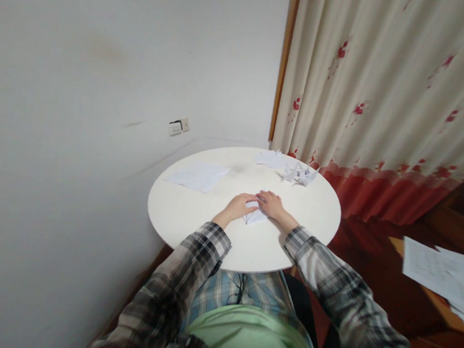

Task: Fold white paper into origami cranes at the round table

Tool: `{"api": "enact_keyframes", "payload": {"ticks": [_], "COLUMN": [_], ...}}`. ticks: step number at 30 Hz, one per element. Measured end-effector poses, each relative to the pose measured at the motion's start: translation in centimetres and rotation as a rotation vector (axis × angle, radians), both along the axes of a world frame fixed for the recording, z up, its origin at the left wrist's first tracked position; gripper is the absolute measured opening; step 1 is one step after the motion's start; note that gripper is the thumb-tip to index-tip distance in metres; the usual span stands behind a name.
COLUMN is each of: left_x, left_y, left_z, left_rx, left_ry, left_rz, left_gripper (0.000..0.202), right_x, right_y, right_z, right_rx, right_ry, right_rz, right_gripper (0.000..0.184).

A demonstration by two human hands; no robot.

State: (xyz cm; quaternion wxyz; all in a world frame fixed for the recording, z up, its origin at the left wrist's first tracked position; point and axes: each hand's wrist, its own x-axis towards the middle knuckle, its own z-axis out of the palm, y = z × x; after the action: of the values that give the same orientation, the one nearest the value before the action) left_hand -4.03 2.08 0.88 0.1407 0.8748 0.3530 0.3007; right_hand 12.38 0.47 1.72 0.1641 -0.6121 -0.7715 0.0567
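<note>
A small piece of folded white paper [256,216] lies on the round white table in front of me, its lower part showing as a pointed shape. My left hand [239,205] holds it from the left, thumb and fingers closed at its edge. From the right, my right hand [270,203] presses its bent fingers on the paper's upper part. The fingertips of both hands nearly meet there and cover that end of the sheet.
On the white table [197,219] lies a stack of paper [198,176] at the back left. Folded paper shapes [300,174] and more paper [271,159] are at the back right. A wall stands left, a curtain [356,98] behind. Written sheets [436,268] rest on wooden furniture at right.
</note>
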Motion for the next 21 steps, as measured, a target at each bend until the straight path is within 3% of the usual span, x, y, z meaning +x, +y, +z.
{"api": "enact_keyframes", "payload": {"ticks": [14,21], "left_x": [0.18,0.24], "left_y": [-0.32,-0.56], "left_z": [0.23,-0.01], "left_rx": [0.006,0.019], "left_ry": [-0.004,0.179], "left_rz": [-0.005,0.005], "left_gripper": [0.030,0.042], "right_x": [-0.08,0.68], "right_y": [0.01,0.39], "right_z": [0.05,-0.48], "right_rx": [0.007,0.015], "right_ry": [-0.040,-0.066], "right_rz": [0.001,0.065], "right_gripper": [0.036,0.040]}}
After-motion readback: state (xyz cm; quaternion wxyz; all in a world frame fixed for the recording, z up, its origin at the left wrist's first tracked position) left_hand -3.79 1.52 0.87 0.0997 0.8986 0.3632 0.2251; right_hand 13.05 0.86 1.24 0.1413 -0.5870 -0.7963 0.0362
